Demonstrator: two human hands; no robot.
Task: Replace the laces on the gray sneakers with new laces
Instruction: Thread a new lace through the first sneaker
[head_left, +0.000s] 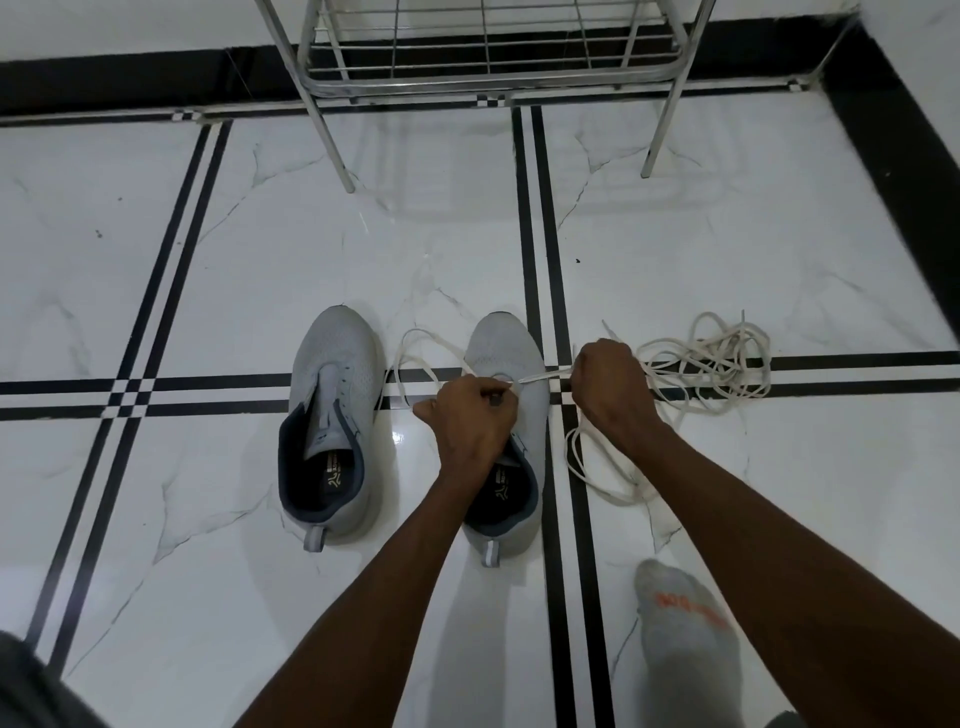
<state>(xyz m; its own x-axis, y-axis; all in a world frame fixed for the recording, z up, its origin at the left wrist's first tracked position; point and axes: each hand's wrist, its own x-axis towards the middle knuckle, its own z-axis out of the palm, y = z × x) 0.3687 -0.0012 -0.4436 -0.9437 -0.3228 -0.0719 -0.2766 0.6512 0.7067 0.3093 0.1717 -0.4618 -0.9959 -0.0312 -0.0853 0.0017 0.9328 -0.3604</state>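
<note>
Gripping one lace at the right sneaker, both hands, left and right, risk yanking it clean through the eyelets.

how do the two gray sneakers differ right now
The left sneaker has no lace and nobody touches it; the right sneaker has a white lace through its front eyelets, pulled by the left hand and the right hand. Both stand upright, toes pointing away.

sneakers: gray | laces: white | floor: white marble, black stripes
</note>
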